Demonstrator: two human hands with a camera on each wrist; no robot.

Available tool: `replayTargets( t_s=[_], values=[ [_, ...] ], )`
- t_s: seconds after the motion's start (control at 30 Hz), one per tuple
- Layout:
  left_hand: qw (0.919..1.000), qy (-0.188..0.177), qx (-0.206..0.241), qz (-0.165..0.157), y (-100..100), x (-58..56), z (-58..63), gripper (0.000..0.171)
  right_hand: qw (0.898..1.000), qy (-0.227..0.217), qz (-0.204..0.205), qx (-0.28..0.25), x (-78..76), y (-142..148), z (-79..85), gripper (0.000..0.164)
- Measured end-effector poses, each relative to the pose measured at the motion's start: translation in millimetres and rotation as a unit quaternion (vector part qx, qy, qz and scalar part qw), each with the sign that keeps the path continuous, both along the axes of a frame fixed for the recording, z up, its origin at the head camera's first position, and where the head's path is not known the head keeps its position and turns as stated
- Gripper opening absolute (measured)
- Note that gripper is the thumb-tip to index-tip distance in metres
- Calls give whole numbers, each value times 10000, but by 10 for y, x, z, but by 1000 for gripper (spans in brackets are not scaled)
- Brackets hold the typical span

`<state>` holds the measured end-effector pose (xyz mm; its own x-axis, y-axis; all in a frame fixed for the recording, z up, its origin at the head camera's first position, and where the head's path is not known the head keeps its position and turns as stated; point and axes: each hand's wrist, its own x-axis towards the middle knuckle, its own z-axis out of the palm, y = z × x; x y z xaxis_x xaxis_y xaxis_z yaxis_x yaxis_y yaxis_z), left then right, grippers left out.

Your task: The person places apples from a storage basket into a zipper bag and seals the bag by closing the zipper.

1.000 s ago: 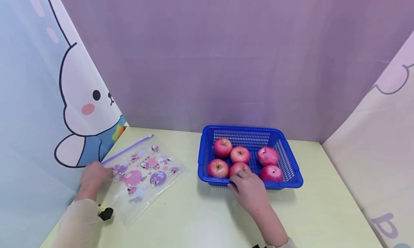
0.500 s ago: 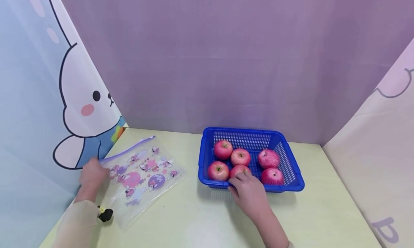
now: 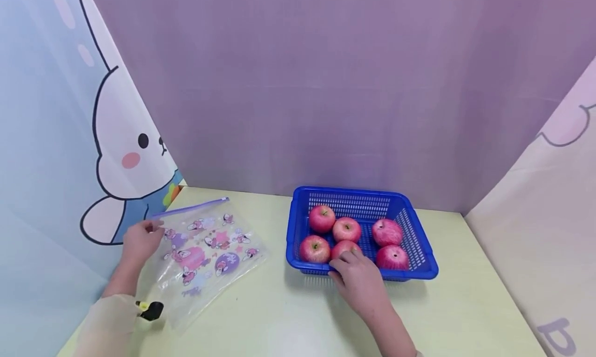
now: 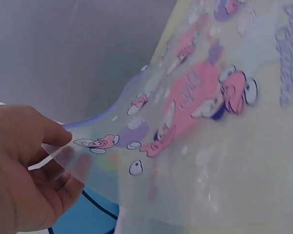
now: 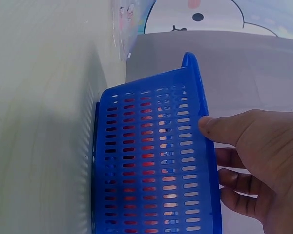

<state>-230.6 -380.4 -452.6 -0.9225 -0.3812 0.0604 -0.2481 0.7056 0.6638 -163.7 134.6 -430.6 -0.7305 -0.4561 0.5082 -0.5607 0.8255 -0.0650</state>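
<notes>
Clock as seen in head view, 12 = far side. Clear zip bag with pink/purple print lies on the table at 8 o'clock. Purple zip strip runs along its far edge.

Left hand is at the bag's 10 o'clock corner; its fingers are narrow, pinching the film there — bulk of the bag lies at 4 o'clock from them. Left wrist view shows that corner bent, with the film sloping away from the grip.

Blue basket sits at 3 o'clock from the bag, well apart. Right hand grips its 6 o'clock rim: thumb outside, other fingers over the inner side.

Six red apples in the basket: four grouped on the 9 o'clock side, two on the 3 o'clock side. Nearest apple is at 12 o'clock from the right fingers, partly hidden by them — can't tell if they touch it.

Further out: purple backdrop at 12, blue cartoon-print sheet at 9, pale sheet at 3.
</notes>
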Motion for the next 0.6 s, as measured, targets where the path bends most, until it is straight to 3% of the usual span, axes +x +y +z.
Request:
replayTargets(
  t_s=[0.3, 0.6],
  values=[
    [9993, -1, 305, -236, 165, 20, 214, 48, 10000, -45, -56, 11, 8, -28, 20, 14],
    [9986, 14, -162, -499, 291, 32, 292, 53, 10000, 12, 15, -3, 9, -20, 43, 14]
  ],
)
